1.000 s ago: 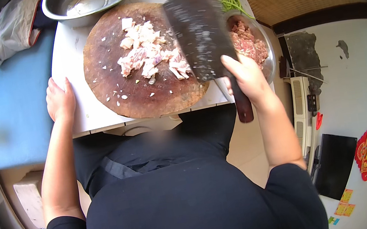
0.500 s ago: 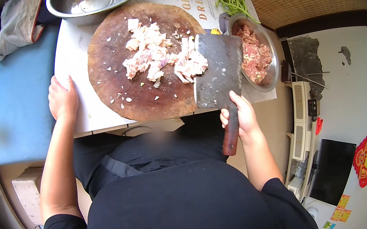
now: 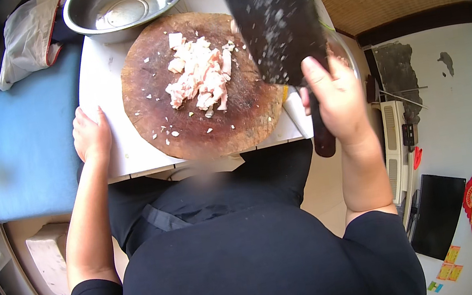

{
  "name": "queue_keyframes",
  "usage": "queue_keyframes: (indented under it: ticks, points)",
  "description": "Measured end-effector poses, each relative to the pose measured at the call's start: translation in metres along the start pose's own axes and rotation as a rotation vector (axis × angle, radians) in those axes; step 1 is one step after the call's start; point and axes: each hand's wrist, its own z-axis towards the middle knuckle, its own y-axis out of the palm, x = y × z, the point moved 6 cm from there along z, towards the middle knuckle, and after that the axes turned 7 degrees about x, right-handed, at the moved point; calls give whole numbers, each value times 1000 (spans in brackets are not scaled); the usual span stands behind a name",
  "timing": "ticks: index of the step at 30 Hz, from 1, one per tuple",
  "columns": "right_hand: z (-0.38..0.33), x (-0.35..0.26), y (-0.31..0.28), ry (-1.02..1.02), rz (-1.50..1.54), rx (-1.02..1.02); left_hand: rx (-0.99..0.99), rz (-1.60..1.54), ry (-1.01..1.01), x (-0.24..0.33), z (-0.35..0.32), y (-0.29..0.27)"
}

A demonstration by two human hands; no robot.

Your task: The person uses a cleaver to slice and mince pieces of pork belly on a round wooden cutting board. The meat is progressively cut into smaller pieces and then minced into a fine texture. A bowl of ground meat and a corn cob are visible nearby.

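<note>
Head view looks down on a round wooden chopping board (image 3: 197, 92) on a white bench (image 3: 105, 106), with a heap of pale chopped meat (image 3: 201, 79) at its middle. Right hand (image 3: 336, 102) has its grip wrapped tight round the dark handle of a broad cleaver (image 3: 274, 16), raised above the board's right edge — the blade is flecked with bits. Left hand (image 3: 91, 135) lies flat and spread on the bench just beside the board, holding nothing. The cleaver looks heavy and stiff, best held by the handle; the meat looks soft, wet and likely slippery. A steel bowl (image 3: 126, 5) stands beyond the board.
</note>
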Motion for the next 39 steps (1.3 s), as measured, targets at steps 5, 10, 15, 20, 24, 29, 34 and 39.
queue_keyframes:
  ticks: [5,10,15,20,24,29,34,39]
  points:
    - [5,11,20,22,-500,-47,-3,-21,23,8,0,2]
    - [38,10,49,-162,-749,-396,19,-8,29,-8,3,7]
    - [24,-39,15,-239,-502,-193,7,-9,41,2,2,2]
    - [41,32,45,-150,-801,-316,35,-16,88,5,1,4]
    - [50,-7,33,-244,-710,-313,63,-9,78,-5,4,7]
    - [51,4,28,-155,-654,-96,39,-44,61,9,-1,0]
    - [59,15,44,-180,-830,-325,17,-8,42,1,1,0]
    - [44,-22,15,-164,-480,-122,17,-36,47,4,-1,-2]
